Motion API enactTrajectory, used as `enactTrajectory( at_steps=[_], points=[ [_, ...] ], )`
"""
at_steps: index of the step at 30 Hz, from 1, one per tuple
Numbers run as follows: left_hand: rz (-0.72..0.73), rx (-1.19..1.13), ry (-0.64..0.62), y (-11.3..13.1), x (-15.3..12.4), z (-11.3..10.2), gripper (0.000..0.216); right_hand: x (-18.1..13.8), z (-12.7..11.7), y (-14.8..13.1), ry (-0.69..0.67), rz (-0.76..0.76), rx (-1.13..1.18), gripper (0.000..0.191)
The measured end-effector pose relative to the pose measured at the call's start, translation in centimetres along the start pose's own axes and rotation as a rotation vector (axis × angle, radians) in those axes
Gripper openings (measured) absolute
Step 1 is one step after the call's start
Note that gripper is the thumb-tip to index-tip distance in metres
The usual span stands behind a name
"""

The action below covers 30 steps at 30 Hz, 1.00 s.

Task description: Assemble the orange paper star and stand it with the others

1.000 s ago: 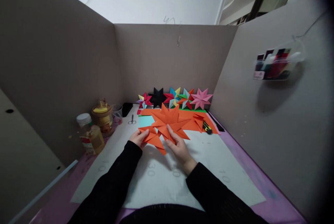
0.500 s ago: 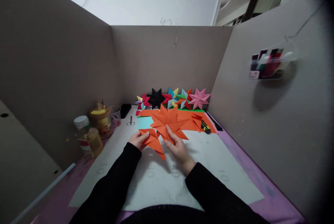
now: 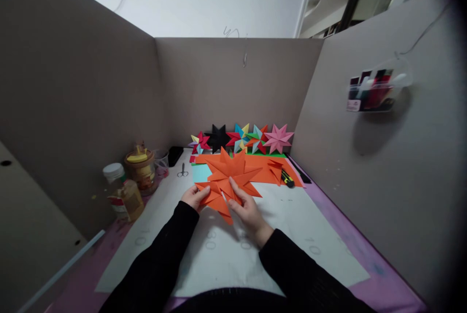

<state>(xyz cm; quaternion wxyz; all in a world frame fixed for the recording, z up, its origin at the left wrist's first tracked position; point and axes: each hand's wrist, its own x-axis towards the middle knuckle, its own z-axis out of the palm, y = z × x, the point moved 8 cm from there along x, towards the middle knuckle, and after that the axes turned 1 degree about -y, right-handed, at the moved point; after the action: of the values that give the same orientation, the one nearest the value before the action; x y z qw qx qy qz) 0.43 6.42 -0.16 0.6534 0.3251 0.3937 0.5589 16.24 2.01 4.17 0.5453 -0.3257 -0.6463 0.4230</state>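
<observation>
My right hand (image 3: 247, 210) grips the larger part of an orange folded paper star (image 3: 233, 169), thumb on its face and fingers behind. Its several points spread up and to the right. My left hand (image 3: 195, 197) pinches a smaller orange folded paper piece (image 3: 218, 201), which has a point hanging down. The two parts meet and overlap left of my right thumb; whether they are joined there I cannot tell. A narrow gap shows between them lower down. Both are held above the white paper sheet (image 3: 204, 269).
Finished stars, among them a black star (image 3: 219, 138) and a pink star (image 3: 278, 138), lean on the back wall. Orange paper (image 3: 251, 159), a yellow-black cutter (image 3: 287, 178) and small scissors (image 3: 183, 170) lie on the table. A glue bottle (image 3: 127, 198) and jar (image 3: 140, 169) stand left.
The larger star part has shifted slightly left and down toward the smaller piece. The gap between them has narrowed, and they now overlap. Both hands keep their grips.
</observation>
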Motion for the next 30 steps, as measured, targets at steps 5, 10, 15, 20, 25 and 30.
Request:
enactTrajectory(
  at_steps=[5,10,15,20,25,30],
  points=[
    [0.032,-0.030,0.018,0.1,0.4,-0.4,0.032,0.0,0.3,-0.2,-0.035,-0.013,0.001,0.059],
    [0.032,-0.019,0.024,0.1,0.5,-0.7,0.033,-0.1,0.3,-0.5,-0.034,-0.024,-0.016,0.060],
    [0.026,-0.015,0.018,0.1,0.3,-0.5,0.035,-0.1,0.3,-0.6,-0.037,-0.026,-0.026,0.059],
    [0.018,-0.030,0.035,0.0,0.2,-0.5,0.037,-0.1,0.3,-0.6,-0.036,-0.026,-0.024,0.059],
    [0.038,-0.027,-0.001,0.0,-0.2,0.4,0.042,0.0,0.1,-0.1,-0.016,-0.016,0.013,0.060],
    [0.037,-0.054,0.011,-0.3,-0.1,0.3,0.041,0.1,0.0,0.1,-0.015,-0.007,0.025,0.060]
  ],
)
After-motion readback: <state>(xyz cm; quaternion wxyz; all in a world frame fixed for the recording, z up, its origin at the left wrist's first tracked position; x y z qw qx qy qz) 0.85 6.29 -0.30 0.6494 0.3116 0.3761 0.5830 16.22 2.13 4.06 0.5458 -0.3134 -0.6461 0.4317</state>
